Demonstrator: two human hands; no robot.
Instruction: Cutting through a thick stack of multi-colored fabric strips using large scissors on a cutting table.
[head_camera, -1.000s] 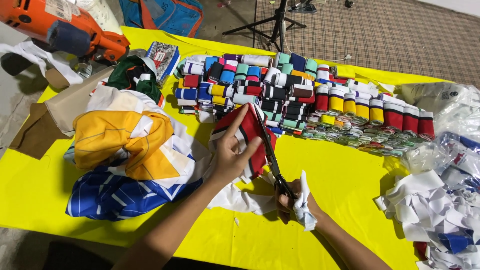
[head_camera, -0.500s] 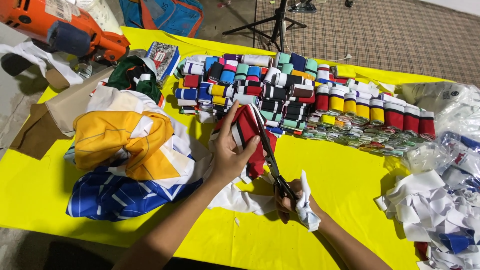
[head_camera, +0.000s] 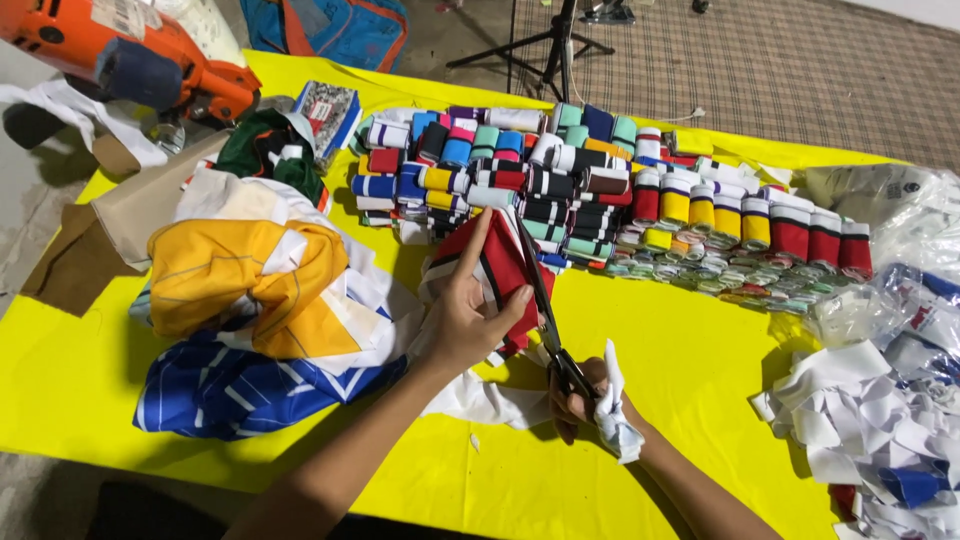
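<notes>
Mid-cut, I'd say: left hand (head_camera: 462, 318) pinches the red fabric piece (head_camera: 497, 268) flat on the yellow table (head_camera: 690, 360), just in front of the rolled trim stacks (head_camera: 600, 190). Right hand (head_camera: 585, 400), fingers closed through the scissors (head_camera: 545, 310) handles, runs the blades along its right edge. Fabric is red with white and dark stripes, folded; next snip likely needs it kept taut.

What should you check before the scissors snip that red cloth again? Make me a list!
1. Left hand holds the red cloth flat: ok.
2. Left fingers beside the blades, not between them: ok, though close.
3. Right hand grips the scissors by the handles: ok.
4. Blades run along the cloth's right edge: ok.
5. White rag on the right hand stays clear of the handles: cannot tell.
6. Rolled cloth pile lies beyond the blade tips: ok.
</notes>
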